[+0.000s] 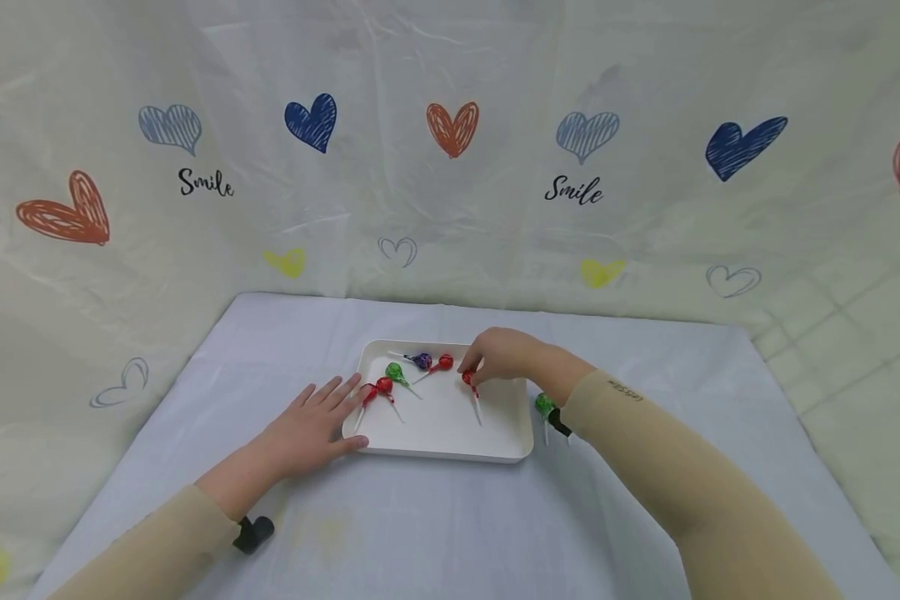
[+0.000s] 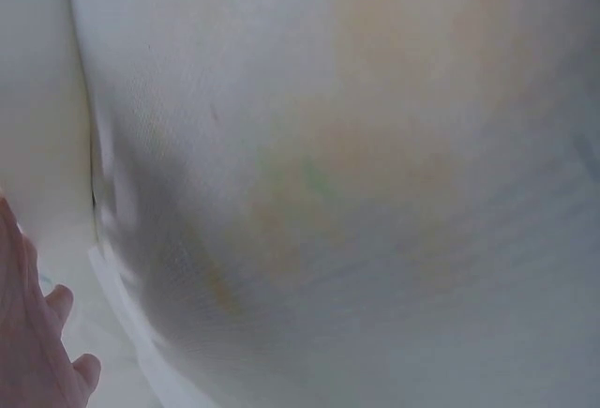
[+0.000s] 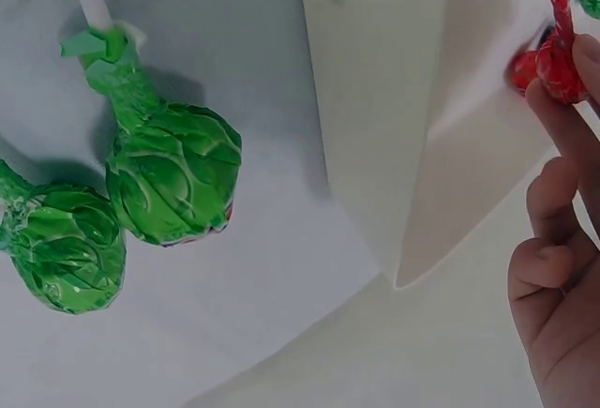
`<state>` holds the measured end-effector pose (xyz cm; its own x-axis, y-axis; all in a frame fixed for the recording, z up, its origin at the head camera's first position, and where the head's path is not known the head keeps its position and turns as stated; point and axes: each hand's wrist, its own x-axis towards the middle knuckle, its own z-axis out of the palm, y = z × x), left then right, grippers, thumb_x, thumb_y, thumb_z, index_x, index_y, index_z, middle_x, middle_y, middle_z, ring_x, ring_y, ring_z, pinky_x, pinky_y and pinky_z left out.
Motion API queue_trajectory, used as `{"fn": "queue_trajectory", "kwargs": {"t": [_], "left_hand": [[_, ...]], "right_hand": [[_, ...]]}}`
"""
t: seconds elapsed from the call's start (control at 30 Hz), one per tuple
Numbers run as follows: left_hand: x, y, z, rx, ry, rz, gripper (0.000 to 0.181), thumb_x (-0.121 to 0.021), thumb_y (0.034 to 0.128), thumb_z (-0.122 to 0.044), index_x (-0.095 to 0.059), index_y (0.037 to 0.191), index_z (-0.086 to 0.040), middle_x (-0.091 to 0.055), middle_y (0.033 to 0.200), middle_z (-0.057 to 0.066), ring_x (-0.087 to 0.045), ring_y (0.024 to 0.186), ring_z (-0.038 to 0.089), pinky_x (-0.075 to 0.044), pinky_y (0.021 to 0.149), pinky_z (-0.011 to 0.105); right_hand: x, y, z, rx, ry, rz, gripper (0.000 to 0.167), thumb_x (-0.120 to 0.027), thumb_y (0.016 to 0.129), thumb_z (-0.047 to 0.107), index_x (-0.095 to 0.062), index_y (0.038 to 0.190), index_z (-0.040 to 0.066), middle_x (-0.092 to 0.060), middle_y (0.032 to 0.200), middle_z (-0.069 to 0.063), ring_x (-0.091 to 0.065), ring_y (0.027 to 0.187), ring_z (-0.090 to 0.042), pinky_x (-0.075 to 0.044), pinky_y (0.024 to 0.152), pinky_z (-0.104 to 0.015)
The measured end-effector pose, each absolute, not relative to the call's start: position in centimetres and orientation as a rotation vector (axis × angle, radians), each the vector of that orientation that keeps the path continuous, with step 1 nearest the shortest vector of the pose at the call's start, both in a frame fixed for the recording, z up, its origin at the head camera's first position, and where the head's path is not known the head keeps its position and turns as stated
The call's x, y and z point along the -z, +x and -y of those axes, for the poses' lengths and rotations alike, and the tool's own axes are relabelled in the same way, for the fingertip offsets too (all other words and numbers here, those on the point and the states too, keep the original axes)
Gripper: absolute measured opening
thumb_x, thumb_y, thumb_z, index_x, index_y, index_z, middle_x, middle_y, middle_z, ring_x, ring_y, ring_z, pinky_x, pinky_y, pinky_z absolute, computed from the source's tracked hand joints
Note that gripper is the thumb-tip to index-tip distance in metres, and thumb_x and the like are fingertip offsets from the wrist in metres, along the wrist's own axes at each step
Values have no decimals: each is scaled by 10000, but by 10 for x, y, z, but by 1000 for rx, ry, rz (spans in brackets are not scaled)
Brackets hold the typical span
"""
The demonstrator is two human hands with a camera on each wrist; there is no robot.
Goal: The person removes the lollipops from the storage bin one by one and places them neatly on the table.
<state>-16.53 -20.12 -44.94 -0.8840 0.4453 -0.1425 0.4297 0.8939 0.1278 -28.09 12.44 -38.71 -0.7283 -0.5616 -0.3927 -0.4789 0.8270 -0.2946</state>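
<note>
The right hand (image 1: 501, 353) pinches a red lollipop (image 1: 468, 378) by its wrapped head over the right part of a white tray (image 1: 435, 442); in the right wrist view thumb and finger of the hand (image 3: 567, 239) meet at the red wrapper (image 3: 560, 68). The left hand (image 1: 307, 433) lies with fingers spread at the tray's left edge, beside two red lollipops (image 1: 385, 385). Also in the tray are a green lollipop (image 1: 395, 372), a dark blue one (image 1: 422, 361) and another red one (image 1: 446, 362). Part of the left hand (image 2: 37, 333) shows in the left wrist view.
Green lollipops (image 1: 545, 405) lie on the white cloth right of the tray, partly behind the right wrist; two large green heads (image 3: 175, 175) show in the right wrist view. A white sheet printed with hearts (image 1: 453, 129) hangs behind the table.
</note>
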Motion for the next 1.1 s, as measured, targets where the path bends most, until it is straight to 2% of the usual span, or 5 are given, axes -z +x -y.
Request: {"fn": "queue_trajectory", "kwargs": {"t": [0.47,0.63,0.73,0.9,1.1], "left_hand": [[451,-166,201,-143,679,-2897,903,-494,900,-713,-222,1594,-203,-106,1666,27,-137,1508,341,-122,1177,614],[453,-166,203,-159,681,-2893,886,-514,914,-678,-209,1596,-201,-108,1666,34,-133,1507,347,-112,1178,614],[456,-166,204,-156,677,-2893,892,-488,911,-703,-199,1598,-213,-96,1667,22,-124,1511,335,-106,1182,608],[458,-167,205,-170,687,-2897,910,-441,898,-750,-200,1598,-221,-92,1668,14,-121,1512,332,-95,1183,607],[460,-168,205,-166,693,-2900,934,-383,881,-793,-187,1600,-230,-81,1669,2,-113,1514,325,-86,1186,602]], "right_hand": [[368,-272,-162,365,-770,-2600,310,-751,898,231,-742,1207,217,-716,1076,114,-620,1072,-160,-515,920,-363],[360,-265,-181,387,-776,-2635,318,-742,900,221,-736,1217,207,-713,1136,80,-629,1050,-171,-525,853,-349],[359,-261,-192,398,-758,-2658,317,-744,899,235,-737,1215,223,-711,1139,85,-633,995,-141,-521,826,-334],[360,-253,-213,415,-732,-2697,313,-755,889,255,-744,1201,235,-710,1135,82,-626,1027,-132,-505,831,-335],[369,-244,-242,411,-679,-2705,317,-758,886,255,-745,1199,204,-716,1148,24,-616,979,-175,-480,732,-312]]}}
